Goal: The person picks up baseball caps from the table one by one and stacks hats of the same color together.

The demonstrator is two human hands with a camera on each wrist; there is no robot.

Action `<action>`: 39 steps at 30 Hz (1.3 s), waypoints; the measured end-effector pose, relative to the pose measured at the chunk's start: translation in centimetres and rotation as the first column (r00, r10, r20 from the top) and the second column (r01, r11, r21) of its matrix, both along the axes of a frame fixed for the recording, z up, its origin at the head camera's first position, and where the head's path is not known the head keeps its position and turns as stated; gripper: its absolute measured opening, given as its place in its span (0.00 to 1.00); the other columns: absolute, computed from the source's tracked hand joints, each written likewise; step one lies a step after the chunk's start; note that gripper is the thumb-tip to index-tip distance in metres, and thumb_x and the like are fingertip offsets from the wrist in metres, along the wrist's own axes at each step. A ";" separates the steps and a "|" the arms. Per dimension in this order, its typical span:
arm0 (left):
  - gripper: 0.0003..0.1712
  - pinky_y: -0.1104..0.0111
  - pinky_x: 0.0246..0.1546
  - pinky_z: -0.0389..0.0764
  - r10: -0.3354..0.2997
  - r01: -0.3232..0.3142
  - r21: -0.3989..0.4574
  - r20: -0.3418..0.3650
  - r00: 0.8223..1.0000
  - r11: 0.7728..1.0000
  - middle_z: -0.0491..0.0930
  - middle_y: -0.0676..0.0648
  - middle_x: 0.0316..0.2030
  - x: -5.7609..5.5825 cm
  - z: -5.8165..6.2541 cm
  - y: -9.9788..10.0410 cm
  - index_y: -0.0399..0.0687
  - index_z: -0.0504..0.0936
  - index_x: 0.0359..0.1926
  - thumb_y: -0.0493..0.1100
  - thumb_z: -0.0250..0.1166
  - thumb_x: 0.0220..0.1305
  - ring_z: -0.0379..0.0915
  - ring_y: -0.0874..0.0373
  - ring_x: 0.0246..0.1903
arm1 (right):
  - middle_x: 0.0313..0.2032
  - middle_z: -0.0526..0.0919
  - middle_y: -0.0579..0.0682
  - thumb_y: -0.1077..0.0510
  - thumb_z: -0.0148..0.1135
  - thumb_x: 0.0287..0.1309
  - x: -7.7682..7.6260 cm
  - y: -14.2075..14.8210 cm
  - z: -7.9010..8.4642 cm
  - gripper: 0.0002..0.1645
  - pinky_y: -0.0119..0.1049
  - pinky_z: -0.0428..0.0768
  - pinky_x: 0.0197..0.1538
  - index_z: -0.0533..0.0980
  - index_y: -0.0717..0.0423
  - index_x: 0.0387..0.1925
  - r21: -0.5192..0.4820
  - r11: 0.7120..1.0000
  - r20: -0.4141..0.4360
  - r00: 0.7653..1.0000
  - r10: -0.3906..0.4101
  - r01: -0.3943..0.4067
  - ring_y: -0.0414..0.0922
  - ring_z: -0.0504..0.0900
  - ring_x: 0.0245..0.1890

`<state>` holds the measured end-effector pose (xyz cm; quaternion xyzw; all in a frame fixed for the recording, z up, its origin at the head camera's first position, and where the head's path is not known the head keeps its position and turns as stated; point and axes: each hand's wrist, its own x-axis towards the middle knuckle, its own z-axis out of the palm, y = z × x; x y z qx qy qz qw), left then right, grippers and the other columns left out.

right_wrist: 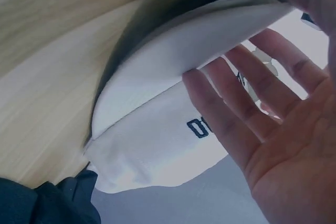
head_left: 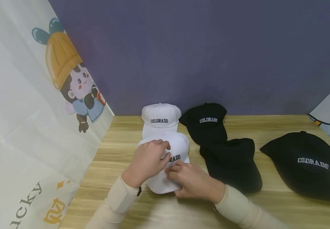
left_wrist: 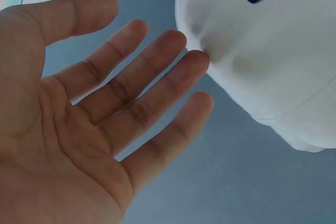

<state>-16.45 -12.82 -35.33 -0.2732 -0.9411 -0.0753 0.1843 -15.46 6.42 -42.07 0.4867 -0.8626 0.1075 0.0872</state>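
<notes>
A white baseball cap (head_left: 160,185) with dark COLORADO lettering lies in front of me, brim toward me. My left hand (head_left: 147,160) is over its left side. In the left wrist view the fingers are spread and nearly straight, with the fingertips (left_wrist: 198,61) right at the cap's crown (left_wrist: 273,56). My right hand (head_left: 195,181) holds the brim (right_wrist: 152,85) at its right edge, thumb at the edge and fingers over the top. Part of the lettering is hidden behind the left hand in the head view.
Behind it stands another white COLORADO cap (head_left: 160,111). To the right are a black COLORADO cap (head_left: 208,130), a black cap (head_left: 231,165) with no lettering showing, and a larger-looking black COLORADO cap (head_left: 305,162). A grey-blue wall (head_left: 199,54) borders the wooden table (head_left: 119,140).
</notes>
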 end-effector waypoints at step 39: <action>0.15 0.51 0.37 0.84 0.241 -0.260 0.079 0.192 0.951 0.962 0.85 0.43 0.42 -7.7 -5.4 -6.1 0.45 0.86 0.45 0.29 0.65 0.58 0.84 0.43 0.40 | 0.40 0.85 0.44 0.53 0.81 0.34 1.6 0.3 2.4 0.21 0.34 0.77 0.29 0.81 0.47 0.34 0.145 0.986 0.014 0.997 -0.082 0.079 0.43 0.82 0.34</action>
